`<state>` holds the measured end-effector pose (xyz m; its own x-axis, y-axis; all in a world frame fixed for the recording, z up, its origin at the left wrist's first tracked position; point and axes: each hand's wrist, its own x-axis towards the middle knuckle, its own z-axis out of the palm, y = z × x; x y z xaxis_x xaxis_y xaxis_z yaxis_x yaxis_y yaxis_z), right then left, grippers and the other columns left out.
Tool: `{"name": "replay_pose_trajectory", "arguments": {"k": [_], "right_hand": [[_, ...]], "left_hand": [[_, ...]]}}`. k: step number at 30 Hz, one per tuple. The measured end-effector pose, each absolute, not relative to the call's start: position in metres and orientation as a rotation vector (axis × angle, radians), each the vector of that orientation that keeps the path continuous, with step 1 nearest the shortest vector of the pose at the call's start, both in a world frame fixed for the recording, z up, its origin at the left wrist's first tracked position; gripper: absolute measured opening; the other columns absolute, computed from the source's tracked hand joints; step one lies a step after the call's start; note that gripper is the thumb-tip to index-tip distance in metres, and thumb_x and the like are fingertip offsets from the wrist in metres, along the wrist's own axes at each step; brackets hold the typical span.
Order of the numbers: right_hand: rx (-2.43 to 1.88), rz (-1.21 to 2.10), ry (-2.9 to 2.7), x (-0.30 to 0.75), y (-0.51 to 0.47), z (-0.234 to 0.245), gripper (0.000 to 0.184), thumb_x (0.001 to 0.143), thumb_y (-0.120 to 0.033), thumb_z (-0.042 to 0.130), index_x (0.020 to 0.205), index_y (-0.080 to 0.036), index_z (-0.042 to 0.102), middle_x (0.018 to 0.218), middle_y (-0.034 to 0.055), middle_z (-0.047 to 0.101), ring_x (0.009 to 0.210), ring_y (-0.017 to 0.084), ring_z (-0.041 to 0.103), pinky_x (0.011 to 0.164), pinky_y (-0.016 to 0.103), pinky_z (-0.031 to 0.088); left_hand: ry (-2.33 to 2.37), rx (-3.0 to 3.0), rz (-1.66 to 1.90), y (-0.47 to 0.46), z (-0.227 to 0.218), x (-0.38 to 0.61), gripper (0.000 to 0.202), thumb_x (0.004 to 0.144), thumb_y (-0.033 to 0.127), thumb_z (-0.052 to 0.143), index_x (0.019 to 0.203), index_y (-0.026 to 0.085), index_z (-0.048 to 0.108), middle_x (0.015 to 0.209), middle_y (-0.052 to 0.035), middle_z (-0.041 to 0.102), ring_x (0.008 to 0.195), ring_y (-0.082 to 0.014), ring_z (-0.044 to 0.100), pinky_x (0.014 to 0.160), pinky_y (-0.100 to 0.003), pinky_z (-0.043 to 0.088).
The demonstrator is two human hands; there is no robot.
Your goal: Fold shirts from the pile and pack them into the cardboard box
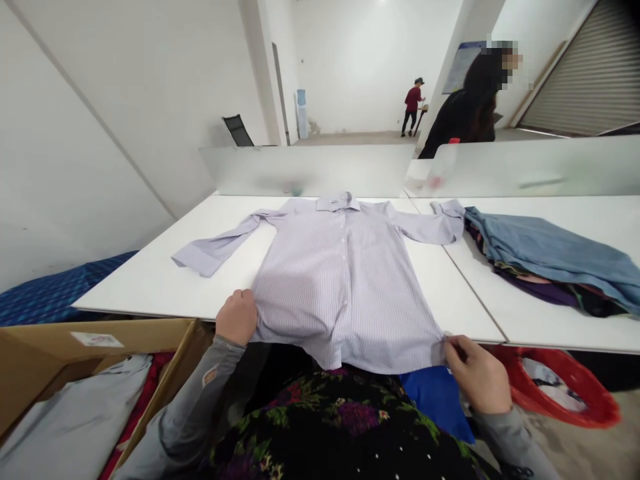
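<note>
A pale lavender striped shirt [310, 280] lies front side up on the white table [165, 267], collar at the far end and sleeves spread to both sides. Its hem hangs a little over the near edge. At the left hem corner, my left hand [237, 317] is closed on the fabric, its fingertips turned away from view. My right hand [479, 373] pinches the right hem corner between thumb and fingers. The cloth between the hands is fairly flat, with some folds below the button line.
Folded clothes [550, 253] with denim on top are piled at the right. A cardboard box [185, 340] of garments stands at lower left, a red-lined bin [595, 400] at lower right. A frosted divider [310, 170] borders the table's back. Two people are beyond it.
</note>
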<state>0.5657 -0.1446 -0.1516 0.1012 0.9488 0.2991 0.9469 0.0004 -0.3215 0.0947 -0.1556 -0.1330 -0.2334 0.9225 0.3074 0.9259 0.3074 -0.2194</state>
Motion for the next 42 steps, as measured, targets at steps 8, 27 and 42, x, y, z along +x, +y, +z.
{"name": "replay_pose_trajectory", "arguments": {"k": [8,27,42], "right_hand": [[-2.005,-0.306,-2.062,0.566,-0.143,-0.148,0.019,0.083,-0.030,0.044,0.068,-0.022,0.053,0.069,0.0042,0.063,0.054,0.018,0.057,0.048,0.029,0.029],[-0.782,0.055,-2.713,0.453,-0.123,-0.124,0.017,0.093,-0.031,0.051,0.097,-0.024,0.066,0.140,0.0042,0.053,0.130,0.028,0.044,0.105,0.054,0.037],[-2.075,-0.099,-1.517,0.625,0.133,-0.084,0.026,0.075,-0.017,0.048,0.084,-0.008,0.070,0.089,0.0207,0.069,0.084,0.028,0.065,0.071,0.034,0.046]], "left_hand": [[-2.149,-1.555,-0.090,-0.170,-0.126,0.094,0.026,0.091,0.016,0.035,0.086,0.011,0.060,0.086,-0.0149,0.060,0.078,-0.0270,0.059,0.063,-0.033,0.043],[-1.882,-1.947,-0.213,-0.178,-0.152,0.101,0.061,0.092,0.058,0.041,0.135,0.016,0.053,0.138,-0.0202,0.052,0.125,-0.0379,0.048,0.102,-0.059,0.036],[-1.586,-2.601,-0.341,0.052,-0.113,0.216,0.045,0.099,0.039,0.035,0.139,0.022,0.045,0.152,-0.0101,0.036,0.142,-0.0291,0.027,0.111,-0.056,0.029]]}}
